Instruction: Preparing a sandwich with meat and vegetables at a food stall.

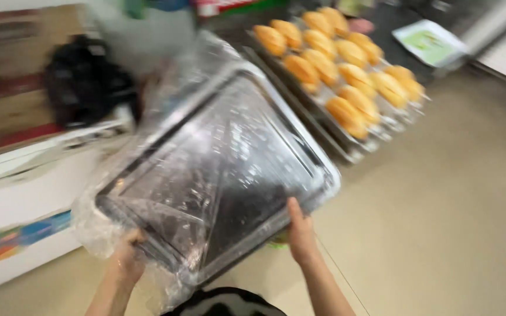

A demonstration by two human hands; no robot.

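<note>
I hold a large dark metal baking tray [218,169] covered in clear plastic wrap, tilted in front of me. My left hand [127,257] grips its near left edge through the bunched plastic. My right hand [301,231] holds the near right edge, thumb on top. The picture is blurred by motion.
Beyond the tray, a second metal tray [346,143] carries several golden bread rolls [338,58] in rows. A white counter [24,193] with a black bag [83,82] stands at the left. A white and green container [428,42] sits at the far right. The floor [440,222] is beige.
</note>
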